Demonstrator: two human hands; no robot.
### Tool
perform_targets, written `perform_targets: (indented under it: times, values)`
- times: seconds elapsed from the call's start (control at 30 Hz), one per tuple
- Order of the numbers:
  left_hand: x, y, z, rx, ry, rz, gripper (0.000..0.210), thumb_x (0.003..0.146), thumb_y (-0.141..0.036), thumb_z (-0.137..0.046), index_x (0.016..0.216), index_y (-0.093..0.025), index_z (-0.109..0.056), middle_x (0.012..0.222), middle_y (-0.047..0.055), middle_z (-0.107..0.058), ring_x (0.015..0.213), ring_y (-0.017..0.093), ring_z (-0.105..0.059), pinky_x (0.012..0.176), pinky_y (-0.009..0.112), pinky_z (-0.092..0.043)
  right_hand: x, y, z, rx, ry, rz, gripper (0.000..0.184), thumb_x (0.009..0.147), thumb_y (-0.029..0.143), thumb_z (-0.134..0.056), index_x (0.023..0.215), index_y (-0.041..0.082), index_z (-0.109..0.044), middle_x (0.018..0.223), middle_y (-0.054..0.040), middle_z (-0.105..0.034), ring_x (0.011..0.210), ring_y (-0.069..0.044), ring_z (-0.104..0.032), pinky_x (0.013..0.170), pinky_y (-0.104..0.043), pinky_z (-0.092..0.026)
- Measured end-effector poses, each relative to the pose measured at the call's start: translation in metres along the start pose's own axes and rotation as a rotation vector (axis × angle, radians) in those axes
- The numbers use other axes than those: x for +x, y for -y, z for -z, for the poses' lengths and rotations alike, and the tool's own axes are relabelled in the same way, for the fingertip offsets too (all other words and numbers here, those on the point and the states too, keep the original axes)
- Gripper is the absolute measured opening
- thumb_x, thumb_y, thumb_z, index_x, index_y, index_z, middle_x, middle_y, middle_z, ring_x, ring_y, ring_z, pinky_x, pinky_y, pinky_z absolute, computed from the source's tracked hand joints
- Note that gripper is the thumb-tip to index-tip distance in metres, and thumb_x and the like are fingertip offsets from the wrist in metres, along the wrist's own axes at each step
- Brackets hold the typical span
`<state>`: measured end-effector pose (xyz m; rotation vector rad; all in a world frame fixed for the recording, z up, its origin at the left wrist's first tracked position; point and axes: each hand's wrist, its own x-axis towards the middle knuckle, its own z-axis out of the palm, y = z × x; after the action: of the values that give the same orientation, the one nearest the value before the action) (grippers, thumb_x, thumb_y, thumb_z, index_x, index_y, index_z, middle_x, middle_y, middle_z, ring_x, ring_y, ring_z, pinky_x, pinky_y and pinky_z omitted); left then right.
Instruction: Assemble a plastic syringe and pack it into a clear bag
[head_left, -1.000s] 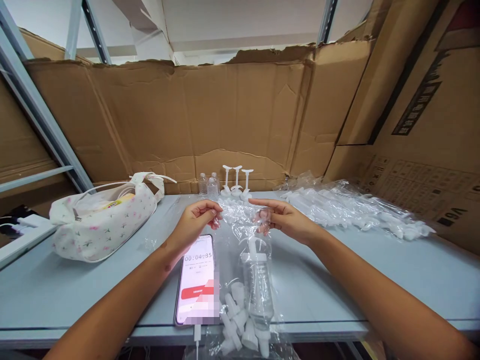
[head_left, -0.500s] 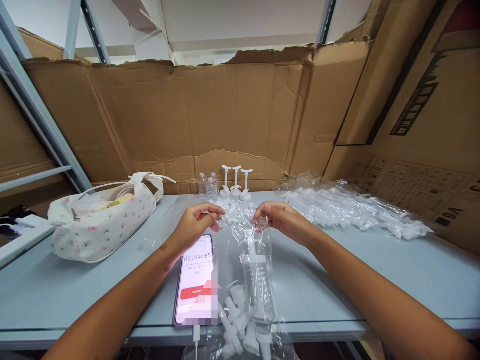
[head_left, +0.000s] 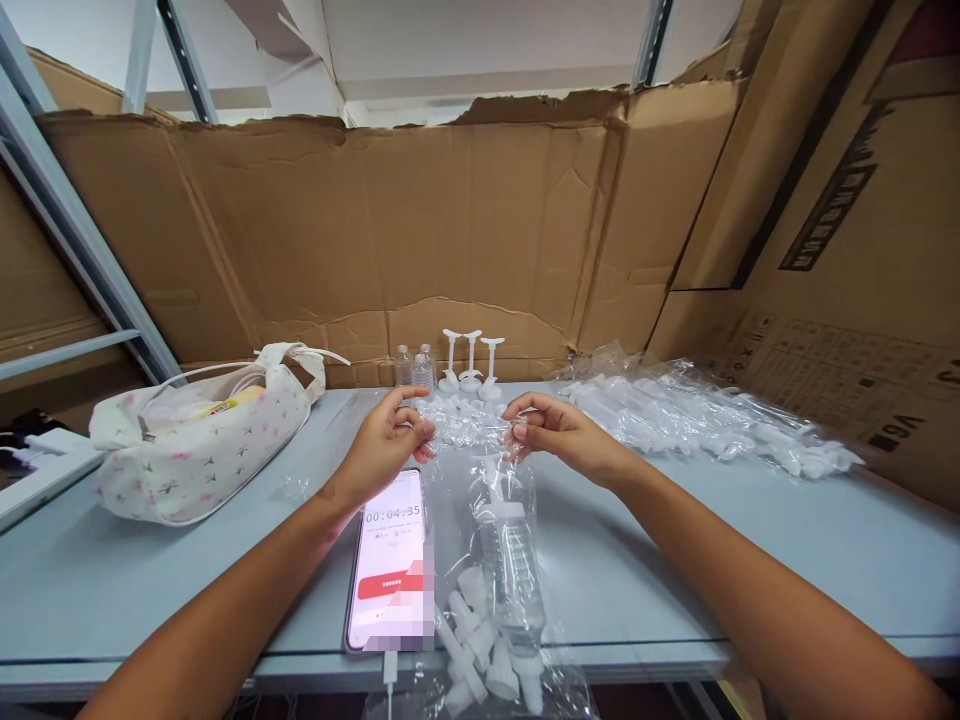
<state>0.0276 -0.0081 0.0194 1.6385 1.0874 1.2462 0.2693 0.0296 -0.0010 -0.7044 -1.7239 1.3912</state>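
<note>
Left of the phone (head_left: pixel 388 545), the person's floral bag (head_left: pixel 199 455) sits well clear of the work. Just beyond the phone's far end, the left hand (head_left: pixel 391 432) is loosely curled, thumb near forefinger; whether it grips film cannot be told. Right of the phone lies the clear bag (head_left: pixel 564 692), holding a bottle (head_left: pixel 512 575) and white parts (head_left: pixel 469 622), its near end reaching past the table's front edge (head_left: pixel 637 648). Farther right of the phone and beyond it, the right hand (head_left: pixel 561 430) has fingertips nearly together at clear film; a firm grip cannot be confirmed. Light, even fingertip pressure would likely suit such thin film, with the phone-side edge kept off the screen and the overhanging end guarded against slipping.
</note>
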Motion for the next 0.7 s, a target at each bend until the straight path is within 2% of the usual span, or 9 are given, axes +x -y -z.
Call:
perform_targets:
  times: [0.2,0.3,0.7]
  values:
    - [0.0022,0.0029,-0.0006,0.031,0.037,0.037,0.031,0.078,-0.018,-0.056,0.108,-0.015,-0.049,0.063,-0.005,-0.053,0.052,0.01,-0.058,0.051,0.023,-0.049,-0.0001,0.0002,0.0011,-0.035,0.021,-0.011,0.02,0.079,0.031,-0.061,0.093,0.02,-0.053,0.075,-0.0008,-0.064,0.065,-0.015,-0.065,0.057,-0.03,-0.052]
    - [0.0026,0.0044,-0.0003,0.035,0.074,0.061,0.031,0.078,-0.018,-0.057,0.108,-0.015,-0.05,0.063,-0.006,-0.053,0.053,0.01,-0.059,0.051,0.022,-0.048,-0.001,0.0005,0.0017,-0.047,0.041,0.005,0.018,0.08,0.03,-0.06,0.094,0.02,-0.053,0.072,0.0012,-0.06,0.063,-0.013,-0.063,0.059,-0.03,-0.052]
    - [-0.0011,0.003,-0.0004,0.045,0.112,0.054,0.023,0.077,-0.023,-0.059,0.099,-0.017,-0.05,0.069,-0.005,-0.05,0.057,0.008,-0.056,0.055,0.022,-0.045,-0.0024,-0.0007,0.0023,-0.096,0.052,0.063,0.015,0.083,0.025,-0.056,0.097,0.02,-0.052,0.081,-0.0019,-0.061,0.062,-0.01,-0.056,0.063,-0.029,-0.047]
